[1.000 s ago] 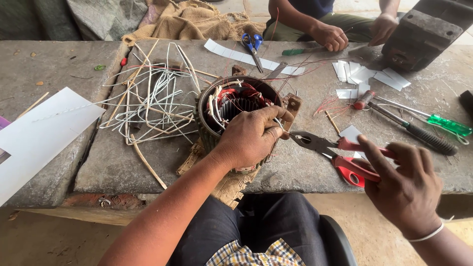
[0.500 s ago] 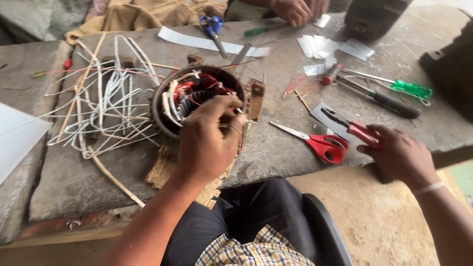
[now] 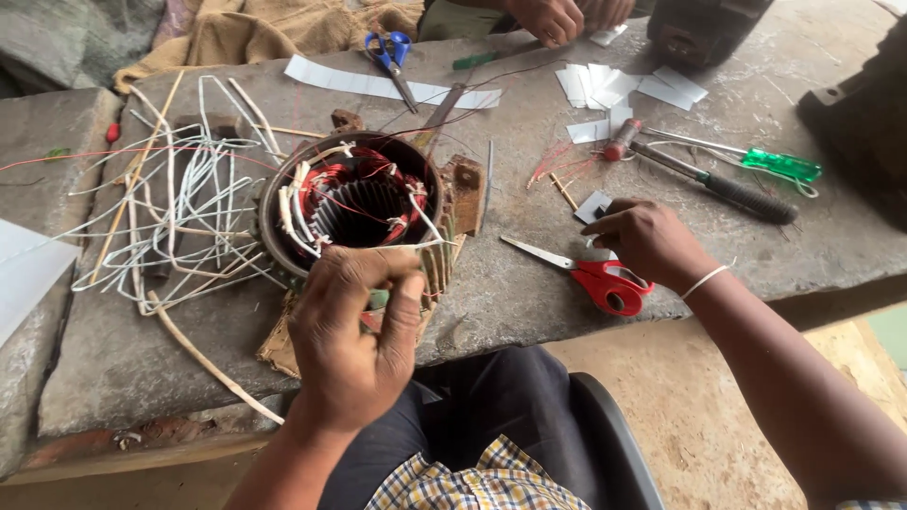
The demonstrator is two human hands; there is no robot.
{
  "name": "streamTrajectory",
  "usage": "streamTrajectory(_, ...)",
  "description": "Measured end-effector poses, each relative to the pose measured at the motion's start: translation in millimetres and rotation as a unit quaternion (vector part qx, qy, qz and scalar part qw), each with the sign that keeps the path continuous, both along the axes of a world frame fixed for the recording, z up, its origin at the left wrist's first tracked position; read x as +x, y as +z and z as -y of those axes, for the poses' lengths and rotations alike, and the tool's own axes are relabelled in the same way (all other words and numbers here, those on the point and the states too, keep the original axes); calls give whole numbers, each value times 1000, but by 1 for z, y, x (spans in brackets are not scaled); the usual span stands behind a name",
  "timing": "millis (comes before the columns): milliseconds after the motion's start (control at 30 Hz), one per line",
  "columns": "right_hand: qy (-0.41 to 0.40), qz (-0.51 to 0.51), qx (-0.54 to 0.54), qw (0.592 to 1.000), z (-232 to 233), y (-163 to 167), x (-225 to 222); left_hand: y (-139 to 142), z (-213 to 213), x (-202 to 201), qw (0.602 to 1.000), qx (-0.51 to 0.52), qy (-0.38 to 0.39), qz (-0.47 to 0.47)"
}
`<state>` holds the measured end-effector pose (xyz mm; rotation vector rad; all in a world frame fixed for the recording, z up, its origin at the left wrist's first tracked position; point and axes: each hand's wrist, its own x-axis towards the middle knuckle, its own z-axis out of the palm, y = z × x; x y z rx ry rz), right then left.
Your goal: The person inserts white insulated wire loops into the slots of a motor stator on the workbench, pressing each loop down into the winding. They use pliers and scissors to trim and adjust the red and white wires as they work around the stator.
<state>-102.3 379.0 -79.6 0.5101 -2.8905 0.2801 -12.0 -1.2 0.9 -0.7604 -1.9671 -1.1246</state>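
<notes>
From the head view, our left hand (image 3: 354,331) is clenched on a small greenish piece at the near rim of the motor stator (image 3: 354,203). Right of the stator, our right hand (image 3: 647,241) rests loosely on the red-handled scissors (image 3: 590,271), blades pointing back toward the stator; we cannot tell if it grips them.

One camera on the person's head, looking down.

It sits close above the grey tabletop (image 3: 529,293), facing forward and down over the lap, with both hands low in the picture.
</notes>
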Motion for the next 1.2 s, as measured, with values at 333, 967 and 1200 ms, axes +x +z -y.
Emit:
streamTrajectory(333,12,45,-396,917,79,24,39,19,19,-49,989,-82,-52,112)
streamTrajectory(967,10,-123,-423,898,200,51,78,14,22,-40,982,-148,-33,110)
streamTrajectory(1200,22,-133,-403,905,200,54,78,16,22,-39,981,-151,-31,117)
